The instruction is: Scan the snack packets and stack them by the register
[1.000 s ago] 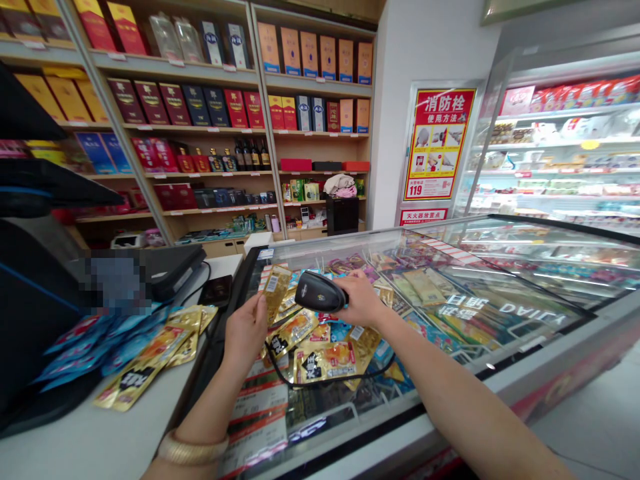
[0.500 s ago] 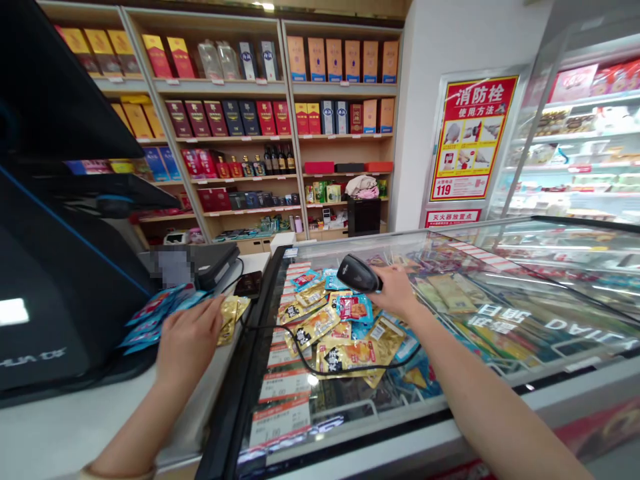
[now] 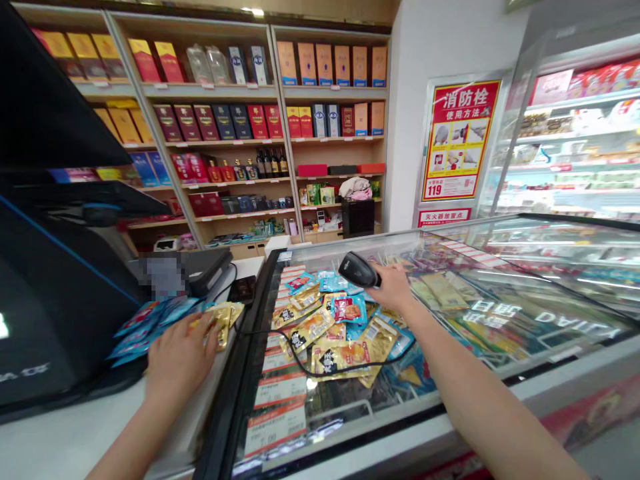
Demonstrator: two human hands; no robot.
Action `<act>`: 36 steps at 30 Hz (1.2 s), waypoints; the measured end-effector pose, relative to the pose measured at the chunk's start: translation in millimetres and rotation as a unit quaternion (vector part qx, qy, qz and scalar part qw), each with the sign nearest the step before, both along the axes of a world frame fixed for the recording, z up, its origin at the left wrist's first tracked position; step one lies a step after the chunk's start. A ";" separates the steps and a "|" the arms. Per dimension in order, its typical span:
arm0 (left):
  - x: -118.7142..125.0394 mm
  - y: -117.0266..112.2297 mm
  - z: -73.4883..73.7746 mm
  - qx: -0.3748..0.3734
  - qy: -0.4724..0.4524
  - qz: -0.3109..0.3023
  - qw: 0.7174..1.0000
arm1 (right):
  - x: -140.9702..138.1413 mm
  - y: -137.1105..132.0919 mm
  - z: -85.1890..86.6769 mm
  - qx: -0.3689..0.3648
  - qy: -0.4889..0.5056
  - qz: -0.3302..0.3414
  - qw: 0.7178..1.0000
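Observation:
My right hand (image 3: pixel 393 287) is wrapped around a black barcode scanner (image 3: pixel 357 270), held above snack packets on the glass freezer top. Below it lie a gold snack packet (image 3: pixel 343 358) and a blue-and-red packet (image 3: pixel 349 309), among several others in a loose heap. The scanner's cord (image 3: pixel 300 363) loops over them. At the counter, my left hand (image 3: pixel 175 360) has its fingers curled over gold snack packets (image 3: pixel 223 317), partly hidden by the fingers. Beside that hand, several blue packets (image 3: pixel 137 333) lie piled against the base of the black checkout machine.
The black checkout machine (image 3: pixel 45 287) stands at the left of the white counter (image 3: pixel 55 443). A phone-like dark object (image 3: pixel 243 290) lies near the freezer's black edge (image 3: pixel 220 413). Price labels (image 3: pixel 277 427) line the glass. Shelves of boxes (image 3: pixel 217 123) stand behind.
My left hand has drawn back slightly toward me, and more of the gold packets shows around its fingers. The scanner stays over the heap. The view has shifted a little.

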State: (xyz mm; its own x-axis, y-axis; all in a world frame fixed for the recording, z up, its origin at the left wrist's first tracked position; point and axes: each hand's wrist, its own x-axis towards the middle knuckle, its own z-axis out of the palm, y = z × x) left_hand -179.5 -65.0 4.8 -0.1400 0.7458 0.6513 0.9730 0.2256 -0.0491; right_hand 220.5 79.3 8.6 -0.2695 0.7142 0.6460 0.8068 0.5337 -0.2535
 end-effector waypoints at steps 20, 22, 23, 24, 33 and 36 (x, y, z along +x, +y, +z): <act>112.3 108.0 -5.4 -0.143 -0.292 -0.024 0.945 | -3.0 -2.0 1.8 -0.030 -0.012 0.005 0.999; 111.3 105.0 -4.6 -0.111 -0.412 -0.070 0.902 | -4.0 -3.4 0.9 -0.030 -0.013 0.006 0.999; 110.9 103.2 -4.2 -0.099 -0.479 -0.096 0.867 | -4.6 -4.2 0.6 -0.031 -0.014 0.007 0.999; 110.4 101.2 -3.8 -0.091 -0.539 -0.116 0.829 | -5.3 -5.0 0.4 -0.030 -0.014 0.008 0.999; 95.7 93.6 7.9 0.060 -0.707 -0.179 0.681 | -12.0 -9.2 0.9 -0.020 0.008 0.066 0.998; 95.2 95.1 11.0 0.165 -0.730 -0.220 0.626 | -15.6 -12.2 2.0 -0.022 -0.001 0.099 0.995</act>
